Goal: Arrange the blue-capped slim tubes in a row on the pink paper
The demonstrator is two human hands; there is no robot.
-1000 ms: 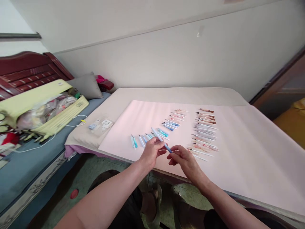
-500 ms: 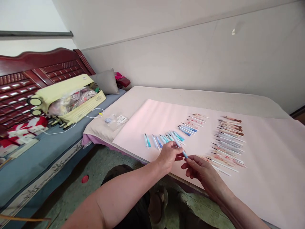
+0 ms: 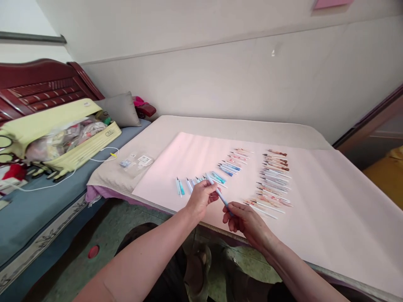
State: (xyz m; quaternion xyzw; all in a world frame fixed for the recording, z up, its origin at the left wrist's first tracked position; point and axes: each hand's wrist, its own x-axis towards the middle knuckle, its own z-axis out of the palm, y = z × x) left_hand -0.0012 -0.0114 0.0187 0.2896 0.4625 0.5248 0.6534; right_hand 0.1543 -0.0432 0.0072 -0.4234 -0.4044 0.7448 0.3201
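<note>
A pale blue pen (image 3: 221, 197) is held at a slant above the front edge of the pink sheet (image 3: 315, 218). My left hand (image 3: 201, 197) is closed around its upper part, thumb on the barrel. At the lower end, the fingers of my right hand (image 3: 242, 218) pinch it. Just beyond my left hand lie several blue and teal pens (image 3: 180, 187), partly hidden by that hand. Farther back, dark blue pens (image 3: 229, 168) and pink pens (image 3: 238, 157) continue the curve. To the right runs a column of brown, grey and pinkish pens (image 3: 274, 180).
Clear plastic packets (image 3: 138, 162) lie on the beige cover at the left. A yellow suitcase (image 3: 78, 144) stuffed with bags rests on the blue bench (image 3: 56, 197), near a grey pillow (image 3: 121, 110). A white cord (image 3: 78, 170) trails there. A red disc (image 3: 93, 251) is on the floor.
The view has swung to the right, so everything appears shifted left. Both hands still hold the pen; my left hand sits slightly higher on it, leaving more of the barrel showing between them.
</note>
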